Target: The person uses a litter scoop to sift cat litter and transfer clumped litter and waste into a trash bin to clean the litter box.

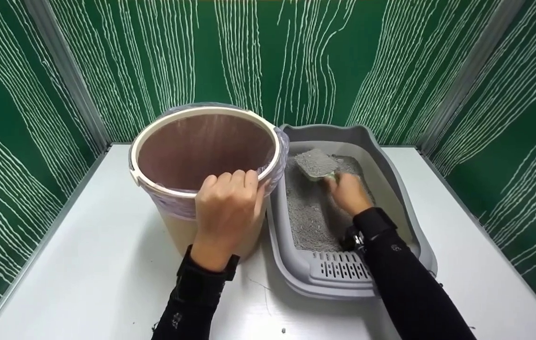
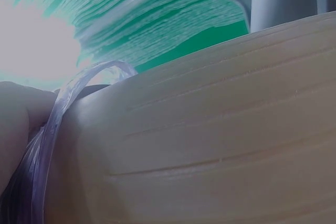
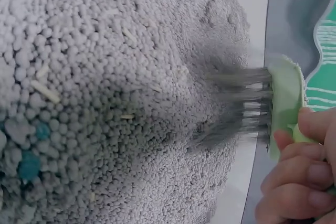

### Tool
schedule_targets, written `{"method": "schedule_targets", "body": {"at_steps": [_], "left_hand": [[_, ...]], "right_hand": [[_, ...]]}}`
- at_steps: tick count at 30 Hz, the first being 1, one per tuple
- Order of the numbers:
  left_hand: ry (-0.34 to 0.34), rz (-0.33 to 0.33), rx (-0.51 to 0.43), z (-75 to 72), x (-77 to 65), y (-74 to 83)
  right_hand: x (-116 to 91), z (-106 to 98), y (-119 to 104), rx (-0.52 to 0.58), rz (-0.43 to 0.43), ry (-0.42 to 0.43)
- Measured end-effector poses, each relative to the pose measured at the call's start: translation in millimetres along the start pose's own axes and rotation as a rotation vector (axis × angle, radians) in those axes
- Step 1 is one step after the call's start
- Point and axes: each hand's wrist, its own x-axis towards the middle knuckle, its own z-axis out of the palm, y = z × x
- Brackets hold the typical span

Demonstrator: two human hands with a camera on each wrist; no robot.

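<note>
My left hand (image 1: 228,203) grips the near rim of a beige trash bin (image 1: 178,226), whose thin plastic liner (image 2: 58,108) folds over the edge. In the right hand (image 1: 349,192) is a green litter scoop (image 3: 286,106), held by its handle over the litter box (image 1: 280,236). A heap of grey litter lies on the scoop in the head view. Grains stream down through its slots in the right wrist view. Below it spreads the grey cat litter (image 3: 121,56), with a few pale sticks and some blue-green grains (image 3: 29,165) among it.
The bin stands directly left of the litter box on a white table (image 1: 93,264). Green walls (image 1: 296,56) with white streaks rise behind and at both sides. A slotted step (image 1: 343,268) forms the box's near end. One small crumb (image 1: 283,330) lies near the front.
</note>
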Motion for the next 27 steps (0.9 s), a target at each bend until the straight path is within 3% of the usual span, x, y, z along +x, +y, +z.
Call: {"method": "schedule_targets", "body": {"at_steps": [11,27], "left_hand": [[-0.005,-0.002,0.011,1.3,0.8,0.9],[0.001,-0.001,0.015,1.4,-1.2,-0.7]], "right_hand": [[-0.9,-6.7,1.3,-0.037,-0.015,0.075],[-2.0,-7.2,0.3,-0.045,-0.011,0.070]]}}
